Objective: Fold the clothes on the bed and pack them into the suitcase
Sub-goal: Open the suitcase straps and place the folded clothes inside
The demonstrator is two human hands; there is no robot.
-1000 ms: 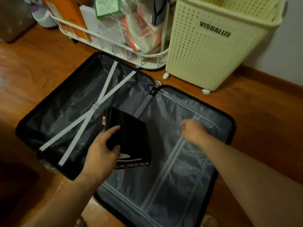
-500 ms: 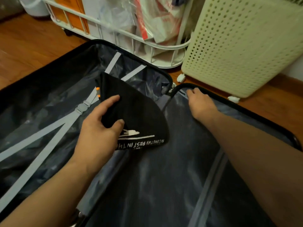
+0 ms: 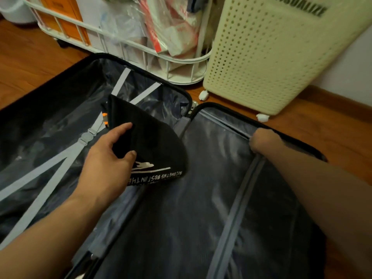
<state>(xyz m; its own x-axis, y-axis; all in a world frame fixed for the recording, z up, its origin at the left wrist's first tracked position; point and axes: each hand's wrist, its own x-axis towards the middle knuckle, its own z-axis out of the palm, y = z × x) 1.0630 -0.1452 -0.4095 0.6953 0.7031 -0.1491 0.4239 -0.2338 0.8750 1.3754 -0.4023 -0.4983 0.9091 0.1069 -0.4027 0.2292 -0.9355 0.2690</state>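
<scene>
A black suitcase (image 3: 291,137) lies open flat on the wooden floor, both halves lined in dark grey. My left hand (image 3: 106,164) grips a folded black garment (image 3: 153,141) with white lettering and an orange tag, holding it over the hinge between the two halves. The left half has crossed grey straps (image 3: 60,164). My right hand (image 3: 263,140) is curled at the far edge of the right half's zipped divider panel (image 3: 201,208), beside the zipper track; its fingertips are hidden, so what they pinch is unclear.
A cream perforated laundry basket (image 3: 261,63) on small wheels stands just behind the suitcase's right half. A white wire cart (image 3: 128,45) full of bags and boxes stands behind the left half. A wall with a baseboard runs at the right.
My right hand slid right along the far edge of the divider panel. The left hand with the garment stayed over the hinge. My head drew back slightly.
</scene>
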